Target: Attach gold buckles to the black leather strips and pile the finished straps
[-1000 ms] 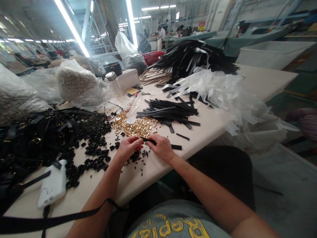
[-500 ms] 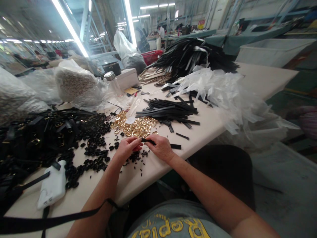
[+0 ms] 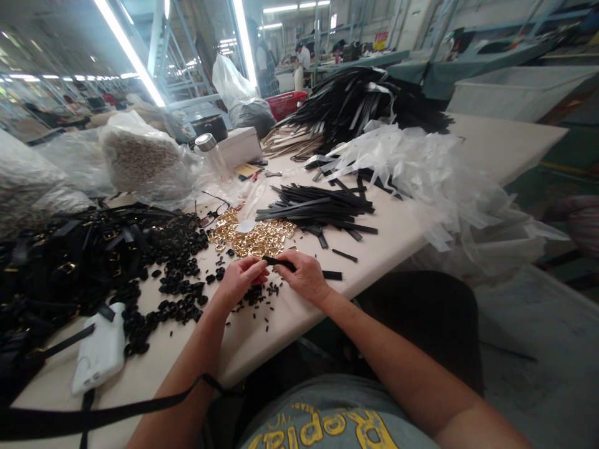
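A black strap (image 3: pixel 279 262) is stretched between my two hands over the table. My left hand (image 3: pixel 241 279) pinches its left end, and my right hand (image 3: pixel 302 273) is closed round it further right, with a flat black end (image 3: pixel 333 275) showing beyond the wrist. Whether a buckle is on the strap I cannot make out. Just past my fingers lies a heap of gold buckles (image 3: pixel 262 238). Small black pieces (image 3: pixel 256 295) are scattered under my left hand. Behind my right hand is a pile of black straps (image 3: pixel 322 209).
Black loops (image 3: pixel 180 305) and finished-looking buckled straps (image 3: pixel 70 262) cover the left side. A white power bank (image 3: pixel 100 349) lies near the front left. Glasses (image 3: pixel 213 213), a bottle (image 3: pixel 210 153) and clear plastic strips (image 3: pixel 402 162) stand further back. The table edge (image 3: pixel 304 324) runs below my wrists.
The strap between my hands shows more of its length and is tilted a little higher at the left. Both hands stay in nearly the same place.
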The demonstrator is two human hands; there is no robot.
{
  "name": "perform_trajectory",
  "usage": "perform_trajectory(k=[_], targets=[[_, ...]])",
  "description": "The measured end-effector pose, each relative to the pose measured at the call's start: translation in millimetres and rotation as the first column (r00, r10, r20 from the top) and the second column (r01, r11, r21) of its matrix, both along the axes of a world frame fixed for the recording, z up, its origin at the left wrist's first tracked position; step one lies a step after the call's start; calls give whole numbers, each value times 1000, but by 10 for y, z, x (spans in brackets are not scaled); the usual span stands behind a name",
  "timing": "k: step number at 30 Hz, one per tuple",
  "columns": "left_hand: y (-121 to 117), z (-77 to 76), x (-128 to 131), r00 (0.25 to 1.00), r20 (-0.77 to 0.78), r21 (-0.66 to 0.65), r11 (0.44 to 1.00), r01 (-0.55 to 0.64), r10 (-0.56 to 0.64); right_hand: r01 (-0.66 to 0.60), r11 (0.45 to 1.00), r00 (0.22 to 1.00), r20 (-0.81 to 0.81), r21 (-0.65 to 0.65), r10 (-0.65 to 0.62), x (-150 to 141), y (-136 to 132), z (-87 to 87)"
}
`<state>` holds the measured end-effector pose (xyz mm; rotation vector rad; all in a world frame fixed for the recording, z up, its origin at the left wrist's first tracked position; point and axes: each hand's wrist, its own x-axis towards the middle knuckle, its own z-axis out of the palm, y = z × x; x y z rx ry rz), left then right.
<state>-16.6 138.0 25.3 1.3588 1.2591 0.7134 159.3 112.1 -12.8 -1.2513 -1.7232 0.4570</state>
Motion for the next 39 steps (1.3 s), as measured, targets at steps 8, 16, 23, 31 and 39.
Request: perform_trajectory(k=[8,16,23,31,39], targets=[[-1,-22,-6,1000,6,22,999,28,-28,-21,999,999,-31,-33,20,19,-6,31],[-19,-6,7,999,9,28,999,30,-31,-21,999,1000,0,-47,21,20,4,37],[-2,-60,-9,1000,13,38,999,22,-23,-19,998,999,25,-68,21,18,15,22],[6,-101,-16,1000,-3,64,998,26,-26,-30,996,999,31,-79,33,25,18,21],[18,-126,-20,999,-9,69,997,36,-36,-36,995,999,35,-97,39,23,17,31]])
